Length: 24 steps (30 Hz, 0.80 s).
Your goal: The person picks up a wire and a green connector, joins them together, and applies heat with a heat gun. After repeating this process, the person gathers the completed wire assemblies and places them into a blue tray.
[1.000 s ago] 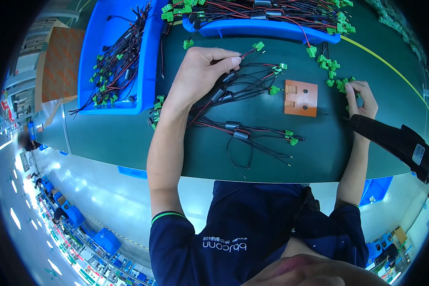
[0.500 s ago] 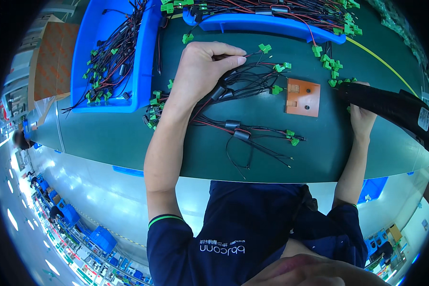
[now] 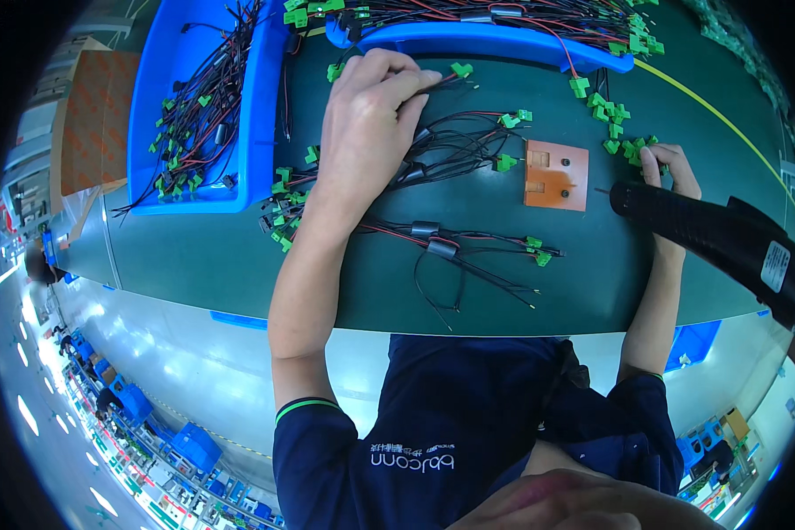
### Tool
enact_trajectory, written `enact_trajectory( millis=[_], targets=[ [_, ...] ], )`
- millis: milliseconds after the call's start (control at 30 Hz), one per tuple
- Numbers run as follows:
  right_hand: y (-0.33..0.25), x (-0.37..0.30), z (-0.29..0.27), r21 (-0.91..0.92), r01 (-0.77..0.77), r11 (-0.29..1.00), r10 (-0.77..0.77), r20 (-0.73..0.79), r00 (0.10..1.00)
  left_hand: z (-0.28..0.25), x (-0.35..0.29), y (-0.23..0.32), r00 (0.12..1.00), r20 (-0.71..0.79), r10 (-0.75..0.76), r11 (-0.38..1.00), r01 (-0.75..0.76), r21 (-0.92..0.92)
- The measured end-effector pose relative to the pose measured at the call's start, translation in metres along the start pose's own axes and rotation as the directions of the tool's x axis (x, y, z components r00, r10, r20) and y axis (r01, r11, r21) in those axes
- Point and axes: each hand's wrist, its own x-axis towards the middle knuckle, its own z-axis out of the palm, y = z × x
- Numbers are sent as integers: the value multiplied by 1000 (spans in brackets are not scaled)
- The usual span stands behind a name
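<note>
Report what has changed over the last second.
The left hand moved slightly left and farther from the person, shifting the green-tipped cable it pinches. The black tool swung, bringing its tip nearer the orange block. No new grasp or release shows. The right hand stayed by the green connectors; the orange block stayed put.

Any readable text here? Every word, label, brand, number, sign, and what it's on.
Navy shirt: white lettering, upside down in this view; wording not copied here.
White label on the black tool: too small to read.
Brown cardboard: faint marks, too blurred to read.
Green connectors, orange block: no text I can make out.
</note>
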Motion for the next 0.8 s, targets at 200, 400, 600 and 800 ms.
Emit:
enact_trajectory(
  millis=[200, 400, 600, 800],
  targets=[
    [0, 1, -1, 48, 14, 999, -15, 9, 1000, -20, -6, 20, 973, 207, 101, 994, -105, 8],
    [1, 1, -3, 50, 9, 999, -9, 0, 1000, -12, -23, 47, 939, 315, 141, 973, -190, 131],
    [5, 1, -3, 34, 5, 999, -6, 16, 1000, 3, -42, 40, 935, 261, 239, 940, -291, 180],
    [1, 1, -1, 9, -6, 1000, 6, 0, 1000, 8, -46, 37, 944, 257, 209, 960, -248, 131]
  ],
)
